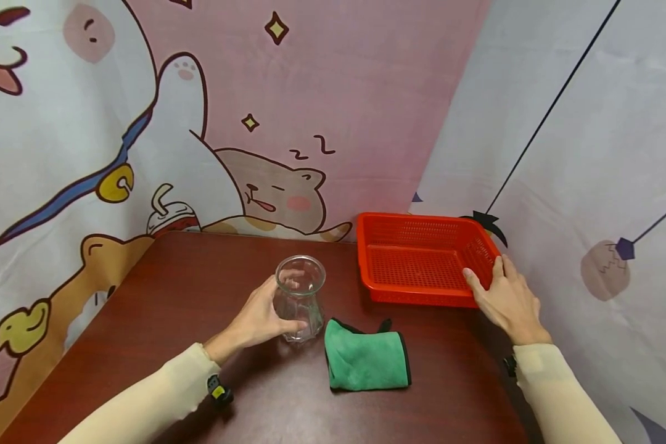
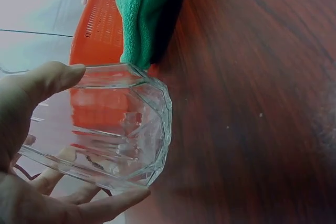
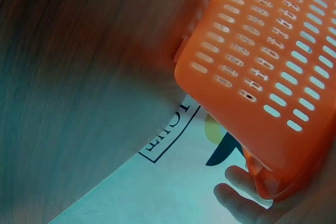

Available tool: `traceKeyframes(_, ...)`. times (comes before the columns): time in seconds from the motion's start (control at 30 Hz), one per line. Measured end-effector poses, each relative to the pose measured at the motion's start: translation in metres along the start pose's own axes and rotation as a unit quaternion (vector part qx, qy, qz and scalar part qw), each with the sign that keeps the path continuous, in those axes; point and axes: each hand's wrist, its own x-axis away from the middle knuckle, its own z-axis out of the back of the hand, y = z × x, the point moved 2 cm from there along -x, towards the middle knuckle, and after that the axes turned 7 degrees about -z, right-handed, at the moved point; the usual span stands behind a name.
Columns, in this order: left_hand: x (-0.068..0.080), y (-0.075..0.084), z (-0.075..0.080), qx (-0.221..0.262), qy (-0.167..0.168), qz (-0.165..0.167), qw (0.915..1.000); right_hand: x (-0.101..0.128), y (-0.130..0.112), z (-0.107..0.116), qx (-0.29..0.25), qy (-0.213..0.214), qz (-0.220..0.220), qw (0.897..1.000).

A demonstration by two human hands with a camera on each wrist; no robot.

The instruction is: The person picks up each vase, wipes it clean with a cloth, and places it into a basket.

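In the head view my left hand (image 1: 269,311) grips a clear glass vase (image 1: 301,296) with a flared round rim, standing upright. The left wrist view shows the thumb along one side of the vase (image 2: 121,124) and the fingers (image 2: 110,205) round the other, close to its faceted base. At the right, my right hand (image 1: 507,302) holds the near right corner of a red plastic basket (image 1: 422,297), thumb over the inner side and fingers outside the rim. From the right wrist, the slotted wall of the basket (image 3: 226,93) fills the upper right, with fingertips (image 3: 231,195) beside its rim.
A folded green cloth (image 1: 366,361) with black edging lies on the dark red-brown table (image 1: 200,277), right of the vase and in front of the basket. Cartoon-printed fabric (image 1: 388,111) hangs behind the table and along both sides.
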Motion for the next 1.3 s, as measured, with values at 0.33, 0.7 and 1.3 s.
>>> traceKeyframes(0.33, -0.019, 0.014, 0.007, -0.031, 0.039, -0.013, 0.9987, -0.001, 0.001, 0.002, 0.005, 0.004, 0.001, 1.0)
traceKeyframes(0.7, -0.062, 0.044, 0.011, -0.058, 0.062, -0.042, 0.9955, 0.004, 0.007, 0.0, 0.004, 0.0, 0.003, 1.0)
traceKeyframes(1.3, -0.151, 0.07, -0.003, -0.094, 0.038, -0.03, 0.9944, 0.002, 0.0, 0.0, -0.003, 0.011, 0.01, 1.0)
